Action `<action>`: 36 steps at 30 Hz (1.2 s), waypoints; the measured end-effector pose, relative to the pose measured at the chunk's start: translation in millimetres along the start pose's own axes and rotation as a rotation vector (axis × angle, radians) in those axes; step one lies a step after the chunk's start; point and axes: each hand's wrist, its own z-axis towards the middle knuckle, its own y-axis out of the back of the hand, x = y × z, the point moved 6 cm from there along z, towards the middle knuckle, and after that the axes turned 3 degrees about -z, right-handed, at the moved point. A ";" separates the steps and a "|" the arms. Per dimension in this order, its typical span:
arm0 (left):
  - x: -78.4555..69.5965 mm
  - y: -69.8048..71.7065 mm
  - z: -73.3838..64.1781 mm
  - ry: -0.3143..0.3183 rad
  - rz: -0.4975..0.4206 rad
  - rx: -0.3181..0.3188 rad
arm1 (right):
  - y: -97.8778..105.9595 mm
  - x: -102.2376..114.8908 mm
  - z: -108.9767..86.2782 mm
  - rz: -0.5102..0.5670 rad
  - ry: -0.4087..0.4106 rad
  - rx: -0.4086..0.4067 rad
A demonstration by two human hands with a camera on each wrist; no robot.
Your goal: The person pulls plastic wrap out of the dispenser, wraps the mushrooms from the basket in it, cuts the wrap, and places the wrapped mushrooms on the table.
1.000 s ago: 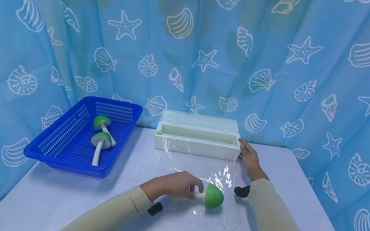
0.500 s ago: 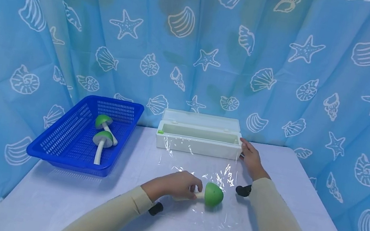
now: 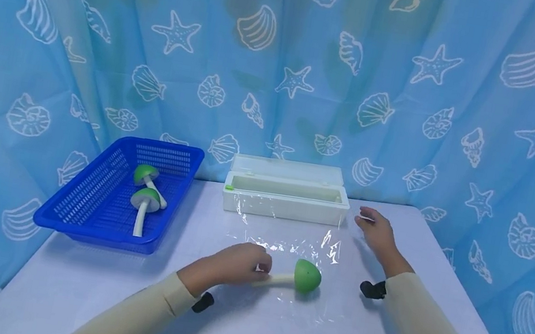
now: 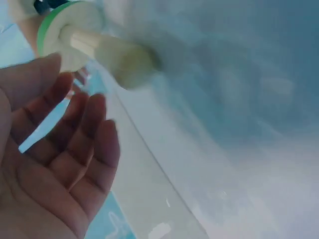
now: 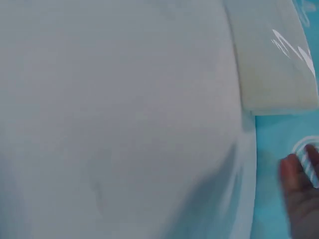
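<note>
A toy mushroom with a green cap [image 3: 307,277] and pale stem lies on clear plastic film [image 3: 280,303] on the table. My left hand [image 3: 239,263] is beside the stem's free end; in the left wrist view its fingers [image 4: 82,129] are loosely bent, apart from the mushroom [image 4: 94,42]. The film runs forward from a white cling film dispenser [image 3: 287,210], whose lid [image 3: 288,170] stands raised at the back. To the right of this box is my right hand [image 3: 379,234], fingers extended and holding nothing. In the right wrist view the box end [image 5: 279,99] shows beyond the fingertips [image 5: 289,172].
On the left stands a blue perforated basket [image 3: 65,217] with two more green-capped mushrooms [image 3: 145,200] inside. A blue curtain [image 3: 282,76] with shell prints hangs behind and at both sides of the white table [image 3: 83,301].
My left hand has let go of the mushroom's stem and drawn back to the left. My right hand has come away from the box's right end, moving right.
</note>
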 end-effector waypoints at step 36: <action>14.1 -6.2 -85.2 0.015 0.069 0.048 | -33.3 29.6 -176.7 -0.552 0.552 0.390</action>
